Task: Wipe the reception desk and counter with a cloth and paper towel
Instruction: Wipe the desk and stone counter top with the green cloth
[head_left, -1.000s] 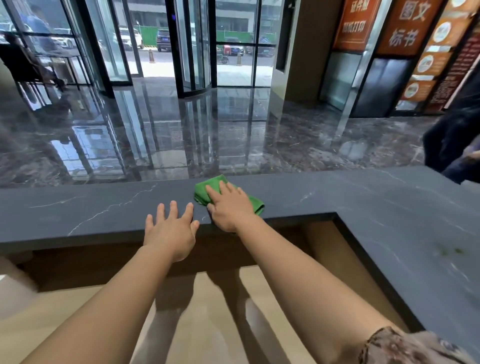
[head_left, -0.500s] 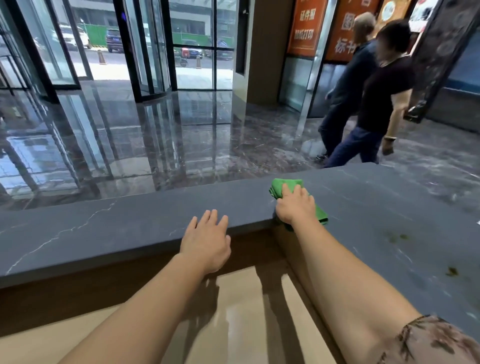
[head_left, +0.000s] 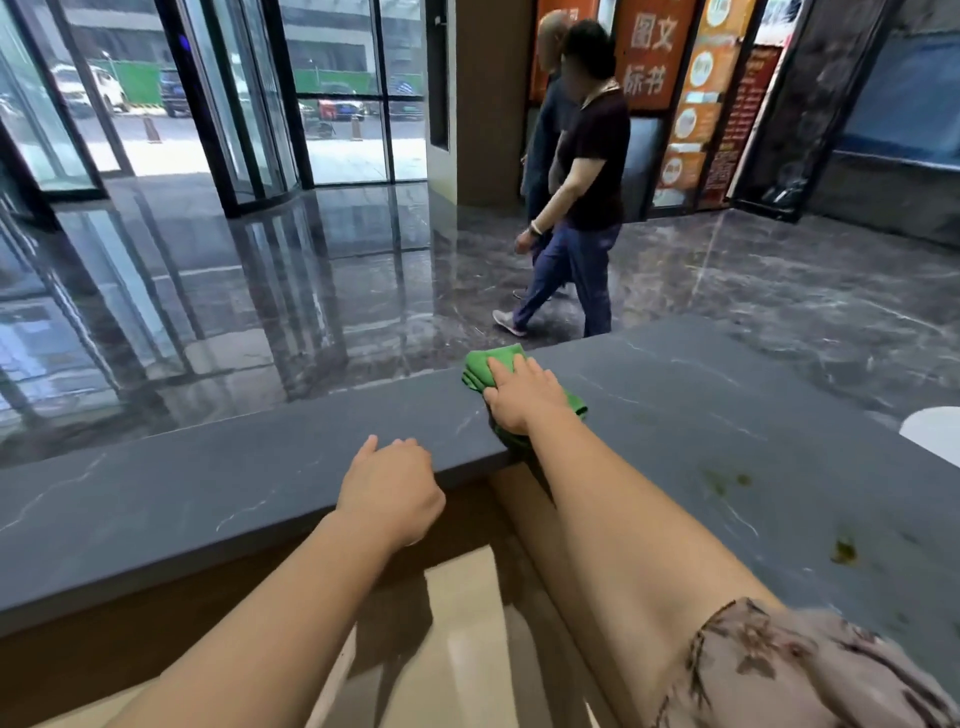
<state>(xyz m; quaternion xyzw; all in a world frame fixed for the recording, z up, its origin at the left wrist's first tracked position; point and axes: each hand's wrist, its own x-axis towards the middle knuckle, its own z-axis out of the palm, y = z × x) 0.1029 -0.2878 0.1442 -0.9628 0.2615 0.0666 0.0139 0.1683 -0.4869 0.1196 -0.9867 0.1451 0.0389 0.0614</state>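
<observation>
head view, the only one i've got: right hand (head_left: 524, 395) is flat on the green cloth (head_left: 483, 366), fingers straight and spread a bit, pressing it down rather than gripping, which makes sense if you want the whole pad rubbing the stone. the cloth sits on the counter (head_left: 208, 499) right where it turns its inner corner, reaching close to the far edge, with a darker bit drooping over the near edge under the wrist. left hand (head_left: 389, 491) rests on the near edge just left of that corner, fingers loosely curled, holding nothing; i'd guess it's there to brace the lean. no paper towel that i can see. some yellowish stains (head_left: 727, 480) sit on the right-hand run of the counter, well apart from the cloth, so i reckon that stretch hasn't been wiped yet. two people (head_left: 587, 171) are walking across the lobby floor beyond the far edge.
</observation>
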